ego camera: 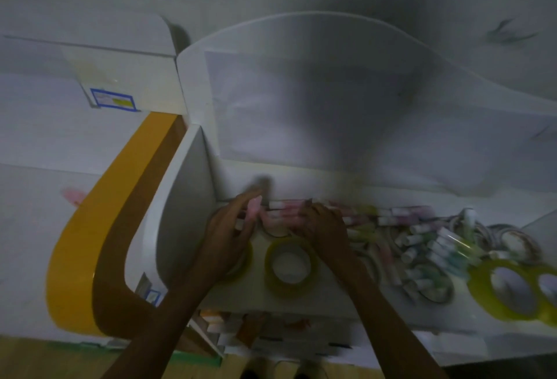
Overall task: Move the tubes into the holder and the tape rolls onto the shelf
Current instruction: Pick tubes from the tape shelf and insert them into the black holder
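Both my hands reach onto a white shelf surface in dim, blurred light. My left hand lies with fingers stretched along a bunch of pink and white tubes at the back wall. My right hand curls over the same bunch of tubes from the right. A yellowish tape roll lies flat just in front of my hands; another roll is partly hidden under my left wrist. A heap of more tubes lies to the right, mixed with patterned tape rolls. Two big yellow-green tape rolls lie at far right.
A white side panel closes the shelf on the left, next to a curved yellow and brown edge. A white back panel rises behind. Below the shelf front, a lower compartment holds boxes and packets. A labelled white box stands at upper left.
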The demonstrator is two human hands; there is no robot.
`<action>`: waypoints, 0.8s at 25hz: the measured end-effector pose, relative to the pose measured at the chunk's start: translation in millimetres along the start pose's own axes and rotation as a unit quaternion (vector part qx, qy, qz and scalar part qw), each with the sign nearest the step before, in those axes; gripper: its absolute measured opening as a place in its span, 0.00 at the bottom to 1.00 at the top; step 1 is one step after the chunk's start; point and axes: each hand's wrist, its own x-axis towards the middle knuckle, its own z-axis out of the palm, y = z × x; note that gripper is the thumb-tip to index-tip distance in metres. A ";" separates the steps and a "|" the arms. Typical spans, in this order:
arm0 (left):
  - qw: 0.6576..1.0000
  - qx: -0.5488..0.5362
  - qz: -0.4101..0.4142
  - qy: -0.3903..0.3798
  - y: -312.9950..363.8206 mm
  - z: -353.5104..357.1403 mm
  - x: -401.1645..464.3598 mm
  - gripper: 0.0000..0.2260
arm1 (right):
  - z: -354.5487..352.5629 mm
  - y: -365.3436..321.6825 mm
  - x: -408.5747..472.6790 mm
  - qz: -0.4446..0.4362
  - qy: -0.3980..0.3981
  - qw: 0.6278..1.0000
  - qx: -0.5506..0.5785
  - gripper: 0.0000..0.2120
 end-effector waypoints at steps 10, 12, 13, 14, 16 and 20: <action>0.999 -0.035 0.009 0.007 19.8 -14.8 -15.4 0.16 | -91.7 -24.2 -17.0 0.209 0.161 0.881 0.394 0.11; 0.999 -0.027 0.017 0.029 29.7 -23.7 -24.8 0.17 | -106.7 -36.8 -18.2 0.200 0.169 0.869 0.420 0.12; 0.999 -0.012 0.029 0.044 35.7 -29.2 -30.7 0.18 | -112.8 -43.8 -17.9 0.191 0.177 0.862 0.434 0.11; 0.997 -0.001 0.040 0.058 43.6 -35.4 -38.0 0.19 | -118.8 -53.0 -18.1 0.178 0.184 0.856 0.449 0.10; 0.996 0.007 0.046 0.076 63.1 -50.5 -57.5 0.20 | -127.7 -72.7 -20.0 0.160 0.191 0.837 0.487 0.09; 0.992 0.042 0.052 0.108 93.9 -80.4 -107.0 0.20 | -133.5 -114.1 -26.1 0.163 0.170 0.778 0.582 0.08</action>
